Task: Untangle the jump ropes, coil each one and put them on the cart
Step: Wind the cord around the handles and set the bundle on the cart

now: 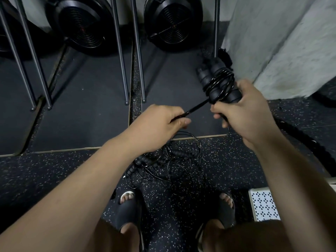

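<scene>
right hand [243,113] grips 2 wrapped handles [204,78] | left hand [160,122] pinches 1 cord [196,107] | 1 tangled pile [169,160] on floor [36,168]

The lower ends of the handles [214,79] vanish inside the right hand [243,113]; the cord [197,106] leaving them toward 8 o'clock disappears into the curled fingers of the left hand [160,122]; the left wrist covers the 10 o'clock side of the floor tangle [171,160], whose strands are too thin to tell how many ropes lie there; the top edge cuts off the round black housings [81,24] at 12 o'clock; the thick black rope [291,130] at 3 o'clock slips behind the right wrist.
</scene>
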{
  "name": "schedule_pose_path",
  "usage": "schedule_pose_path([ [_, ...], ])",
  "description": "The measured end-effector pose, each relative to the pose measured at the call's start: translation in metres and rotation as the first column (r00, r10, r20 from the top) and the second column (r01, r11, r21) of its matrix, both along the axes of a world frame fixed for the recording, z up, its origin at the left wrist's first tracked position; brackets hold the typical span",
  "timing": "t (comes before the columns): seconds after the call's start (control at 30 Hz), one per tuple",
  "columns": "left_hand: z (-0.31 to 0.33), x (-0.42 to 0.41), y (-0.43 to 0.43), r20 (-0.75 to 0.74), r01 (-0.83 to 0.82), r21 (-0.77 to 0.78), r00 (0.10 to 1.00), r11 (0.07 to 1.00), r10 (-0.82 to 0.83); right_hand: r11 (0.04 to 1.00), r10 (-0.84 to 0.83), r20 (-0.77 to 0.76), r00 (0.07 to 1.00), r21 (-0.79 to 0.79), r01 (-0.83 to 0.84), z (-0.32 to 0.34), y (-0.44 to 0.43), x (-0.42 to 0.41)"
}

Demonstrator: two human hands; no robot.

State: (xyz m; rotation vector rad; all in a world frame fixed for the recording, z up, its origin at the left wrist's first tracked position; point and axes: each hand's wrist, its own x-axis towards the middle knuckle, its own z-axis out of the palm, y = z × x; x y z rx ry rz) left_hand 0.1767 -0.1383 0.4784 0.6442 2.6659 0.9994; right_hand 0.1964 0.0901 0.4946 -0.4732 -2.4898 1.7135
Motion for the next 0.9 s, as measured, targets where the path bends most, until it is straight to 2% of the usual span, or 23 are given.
schedule_pose_path([
  [0.1, 0.006, 0.0, -0.004, 0.013, -0.012, 0.013, 1.0, 1.0, 0.012, 0.967, -0.025, -0.02, 0.999, 0.252, 0.029, -0.005, 0.003, -0.001],
  [0.17, 0.01, -0.001, -0.008, 0.002, -0.031, 0.048, 1.0, 0.998, 0.031, 0.934, -0.033, 0.004, 0.999, 0.355, 0.03, -0.005, 0.009, -0.002],
  [0.23, 0.014, 0.0, -0.013, -0.022, -0.056, 0.088, 0.998, 0.995, 0.058, 0.917, 0.005, 0.111, 0.994, 0.396, -0.049, -0.007, 0.013, -0.002],
  [0.33, 0.017, 0.0, -0.018, -0.031, -0.067, 0.125, 0.997, 0.99, 0.071, 0.871, 0.151, 0.336, 0.93, 0.4, -0.286, -0.013, 0.011, -0.002],
  [0.43, 0.018, -0.001, -0.019, -0.024, -0.075, 0.146, 0.997, 0.986, 0.079, 0.825, 0.334, 0.496, 0.802, 0.258, -0.503, -0.012, 0.002, 0.001],
  [0.53, 0.015, -0.003, -0.02, -0.003, -0.078, 0.182, 0.997, 0.98, 0.08, 0.717, 0.539, 0.574, 0.617, 0.073, -0.694, -0.004, -0.009, 0.008],
  [0.6, 0.014, -0.004, -0.019, 0.055, -0.065, 0.213, 0.997, 0.975, 0.054, 0.627, 0.66, 0.573, 0.486, -0.063, -0.777, 0.003, -0.014, 0.014],
  [0.7, 0.013, -0.005, -0.023, 0.16, -0.015, 0.311, 0.987, 0.95, -0.037, 0.521, 0.788, 0.501, 0.358, -0.232, -0.821, 0.019, -0.013, 0.02],
  [0.8, 0.017, -0.009, -0.026, 0.244, 0.039, 0.365, 0.96, 0.93, -0.135, 0.44, 0.885, 0.34, 0.317, -0.392, -0.808, 0.033, -0.006, 0.024],
  [0.9, 0.016, -0.015, -0.022, 0.391, -0.044, 0.389, 0.912, 0.92, -0.121, 0.432, 0.898, 0.141, 0.416, -0.461, -0.776, 0.036, -0.003, 0.025],
])
